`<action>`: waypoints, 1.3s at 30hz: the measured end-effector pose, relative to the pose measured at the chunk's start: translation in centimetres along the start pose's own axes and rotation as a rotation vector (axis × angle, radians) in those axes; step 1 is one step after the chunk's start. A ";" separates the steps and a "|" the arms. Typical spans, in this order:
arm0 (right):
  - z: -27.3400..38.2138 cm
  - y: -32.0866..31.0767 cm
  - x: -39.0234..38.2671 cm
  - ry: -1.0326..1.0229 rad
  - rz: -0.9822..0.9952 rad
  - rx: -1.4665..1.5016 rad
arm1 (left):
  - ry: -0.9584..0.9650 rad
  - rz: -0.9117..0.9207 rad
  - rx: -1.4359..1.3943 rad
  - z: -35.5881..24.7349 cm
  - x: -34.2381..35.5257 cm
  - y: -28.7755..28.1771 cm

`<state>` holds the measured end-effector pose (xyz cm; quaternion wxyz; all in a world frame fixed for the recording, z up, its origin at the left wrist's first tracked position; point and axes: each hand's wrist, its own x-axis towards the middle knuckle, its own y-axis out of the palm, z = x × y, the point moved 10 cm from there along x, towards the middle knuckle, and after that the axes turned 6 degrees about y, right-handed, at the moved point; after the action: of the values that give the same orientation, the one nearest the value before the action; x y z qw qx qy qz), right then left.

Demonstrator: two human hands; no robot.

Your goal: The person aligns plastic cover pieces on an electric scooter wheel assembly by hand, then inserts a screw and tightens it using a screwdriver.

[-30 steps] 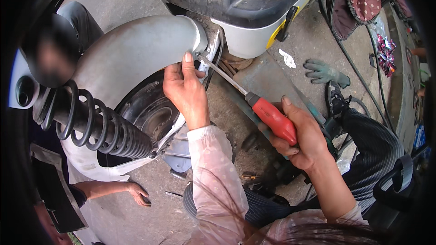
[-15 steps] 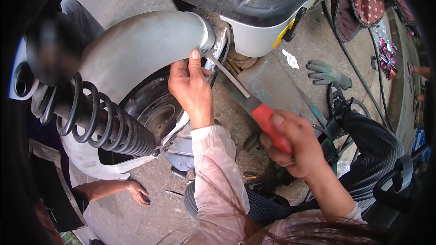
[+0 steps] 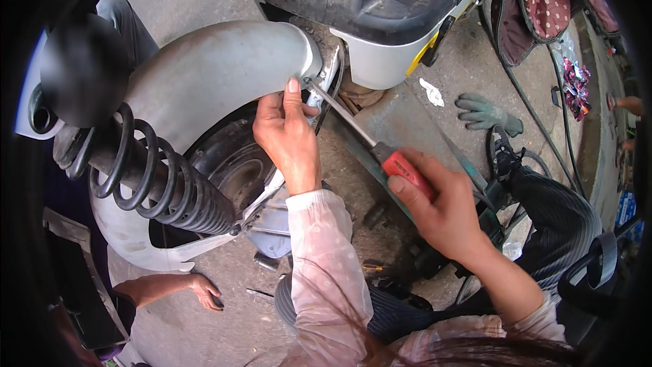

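Note:
My right hand (image 3: pixel 448 211) is closed round the red handle of a screwdriver (image 3: pixel 353 124). The shaft slants up and left, its tip at a small screw (image 3: pixel 308 81) on the corner of a grey curved fender (image 3: pixel 217 58). Close to that tip, my left hand (image 3: pixel 288 139) pinches the fender's lower edge; the thumb lies on the outside and the curled fingers are partly hidden behind. Beneath the fender shows a dark wheel (image 3: pixel 238 173). A black coil spring (image 3: pixel 159 173) stands in front of it.
Another person's hand (image 3: pixel 206 292) rests at lower left. A black and grey scooter body part (image 3: pixel 380 61) stands at the top. On the ground lie a grey-green glove (image 3: pixel 485 112), a crumpled white tissue (image 3: pixel 432 92) and dark cables (image 3: pixel 533 112). A spotted maroon cloth (image 3: pixel 540 0) hangs upper right.
My right hand has turned on the screwdriver handle, its thumb now along the lower side and the handle rotated. The left hand has stayed at the fender's edge.

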<state>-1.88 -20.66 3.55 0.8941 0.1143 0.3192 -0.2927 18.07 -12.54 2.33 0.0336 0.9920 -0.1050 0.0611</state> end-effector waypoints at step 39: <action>3.8 -1.4 -0.3 -0.263 -0.018 -0.126 | 0.045 -0.004 -0.030 -0.5 0.0 0.3</action>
<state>-1.03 -23.13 6.68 0.9310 0.0158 0.2180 -0.2924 17.96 -12.82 2.81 0.0508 0.9900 -0.1030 0.0818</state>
